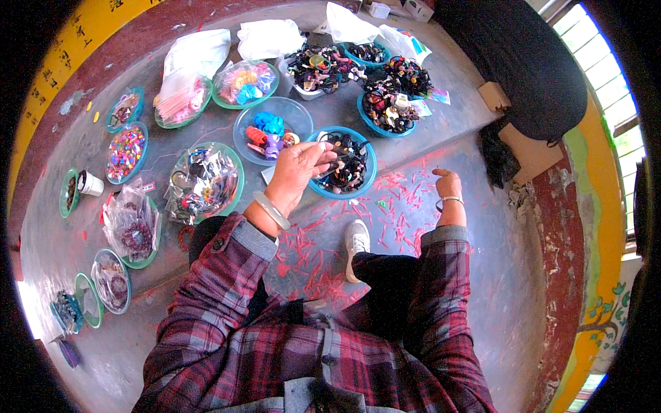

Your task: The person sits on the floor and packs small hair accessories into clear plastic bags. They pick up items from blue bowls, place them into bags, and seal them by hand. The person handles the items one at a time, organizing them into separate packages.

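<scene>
My left hand (297,173), with a pale bangle (273,212) on its wrist, is raised in front of a blue bowl (374,168) of black hair ties (348,165). Its thumb and fingers are pinched together; whatever they hold is too thin or hidden to make out. Off to the right, above the floor, my right hand (449,184) has its fingers curled and drawn together, the index finger pointing left. Anything between those fingers cannot be made out. A thin bracelet (452,199) circles that wrist. Just behind the left hand stands a clear blue bowl (251,113) with coloured bundles (273,138).
Red slivers (313,255) litter the floor around my shoe (357,237). Bowls of beads (126,151) and bagged trinkets (204,180) stand to the left. More black hair ties (392,110) fill bowls at the back. A cardboard box (527,155) and a big black bundle (516,62) lie right.
</scene>
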### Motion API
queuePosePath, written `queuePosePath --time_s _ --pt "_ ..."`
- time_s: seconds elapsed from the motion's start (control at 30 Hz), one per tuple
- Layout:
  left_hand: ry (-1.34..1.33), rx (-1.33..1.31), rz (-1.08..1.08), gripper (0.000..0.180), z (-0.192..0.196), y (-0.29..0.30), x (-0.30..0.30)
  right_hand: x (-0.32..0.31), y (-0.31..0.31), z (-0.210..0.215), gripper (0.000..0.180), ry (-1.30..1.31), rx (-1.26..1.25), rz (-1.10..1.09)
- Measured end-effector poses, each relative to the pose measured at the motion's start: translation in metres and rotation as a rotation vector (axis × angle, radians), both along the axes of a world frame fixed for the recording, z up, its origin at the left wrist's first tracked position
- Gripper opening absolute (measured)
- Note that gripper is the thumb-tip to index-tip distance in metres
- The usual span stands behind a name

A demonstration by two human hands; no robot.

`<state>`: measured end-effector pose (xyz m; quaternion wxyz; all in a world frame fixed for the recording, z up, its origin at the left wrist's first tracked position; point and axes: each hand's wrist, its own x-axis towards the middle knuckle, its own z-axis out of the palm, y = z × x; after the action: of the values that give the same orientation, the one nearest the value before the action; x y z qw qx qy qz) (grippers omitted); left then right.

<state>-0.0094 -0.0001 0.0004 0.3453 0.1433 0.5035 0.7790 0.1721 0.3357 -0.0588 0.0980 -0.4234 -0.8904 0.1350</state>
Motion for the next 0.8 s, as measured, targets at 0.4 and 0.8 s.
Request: queuePosePath --time_s 0.4,0.8 --pt "-0.029 0.038 -0.025 0.028 -0.003 0.003 -0.001 -0.024 -0.044 0.063 0.026 0.228 -0.363 -0.149" --pt "-0.349 0.305 -0.085 0.024 0.003 0.0 -0.001 -0.082 -0.199 0.082 0.029 0.758 -1.159 0.382"
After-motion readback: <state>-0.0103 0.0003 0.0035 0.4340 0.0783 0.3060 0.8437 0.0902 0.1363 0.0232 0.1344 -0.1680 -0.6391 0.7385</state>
